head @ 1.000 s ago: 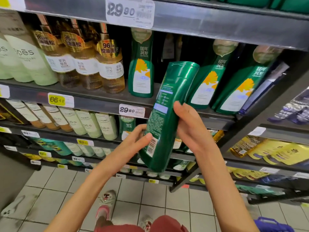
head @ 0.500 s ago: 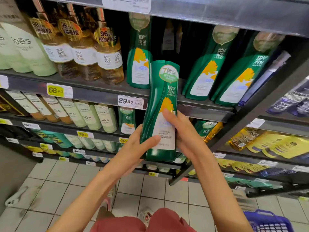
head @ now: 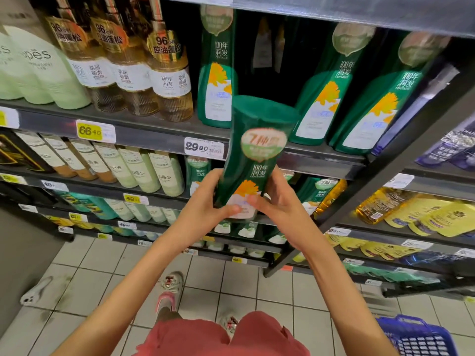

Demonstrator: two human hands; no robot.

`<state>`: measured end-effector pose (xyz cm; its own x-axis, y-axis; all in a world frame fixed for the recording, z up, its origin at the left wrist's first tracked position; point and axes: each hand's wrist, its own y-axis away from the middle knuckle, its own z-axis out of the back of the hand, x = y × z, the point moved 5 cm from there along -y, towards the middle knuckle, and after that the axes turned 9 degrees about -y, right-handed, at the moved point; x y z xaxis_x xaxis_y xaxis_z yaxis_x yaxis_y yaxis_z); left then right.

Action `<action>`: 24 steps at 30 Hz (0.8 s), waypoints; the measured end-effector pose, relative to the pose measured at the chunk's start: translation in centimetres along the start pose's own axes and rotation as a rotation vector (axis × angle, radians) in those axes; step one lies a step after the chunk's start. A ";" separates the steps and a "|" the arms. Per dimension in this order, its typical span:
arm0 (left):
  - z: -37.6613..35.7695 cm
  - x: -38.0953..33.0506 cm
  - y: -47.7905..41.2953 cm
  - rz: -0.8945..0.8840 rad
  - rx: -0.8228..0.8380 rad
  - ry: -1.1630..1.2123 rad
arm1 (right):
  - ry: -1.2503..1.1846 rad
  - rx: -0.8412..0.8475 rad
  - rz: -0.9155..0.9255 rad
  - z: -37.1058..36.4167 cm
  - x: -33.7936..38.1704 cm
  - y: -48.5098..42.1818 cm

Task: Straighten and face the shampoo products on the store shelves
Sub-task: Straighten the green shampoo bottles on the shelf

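Green shampoo bottle (head: 253,160) in my hands, label facing me.
I'm gripping its base with left hand (head: 205,201) and right hand (head: 280,206) (thumbs touching), near the shelf (head: 154,129) gap.

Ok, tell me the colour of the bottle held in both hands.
Dark green bottle with an orange-yellow leaf motif and white label, seen in the head view.

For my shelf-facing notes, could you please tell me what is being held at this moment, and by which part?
A green shampoo bottle, gripped by its lower end: left hand and right hand on opposite sides, thumbs across the front label.
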<state>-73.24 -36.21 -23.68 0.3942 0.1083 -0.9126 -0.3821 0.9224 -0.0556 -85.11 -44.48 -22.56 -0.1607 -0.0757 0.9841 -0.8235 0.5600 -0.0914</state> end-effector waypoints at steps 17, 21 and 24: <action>-0.3 -4.8 3.3 0.266 0.279 0.594 | -0.031 -0.131 -0.287 -0.7 4.0 0.6; -0.5 -6.1 3.4 0.345 0.343 0.618 | -0.126 -0.144 -0.388 -0.7 4.1 1.1; -0.5 -5.7 3.2 0.302 0.239 0.486 | -0.019 -0.200 -0.267 -0.1 4.3 1.5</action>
<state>-77.16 -34.09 -18.85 -0.1499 0.2480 -0.9571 -0.1977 0.9410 0.2748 -86.97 -43.95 -18.43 0.0343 -0.2559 0.9661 -0.7149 0.6693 0.2026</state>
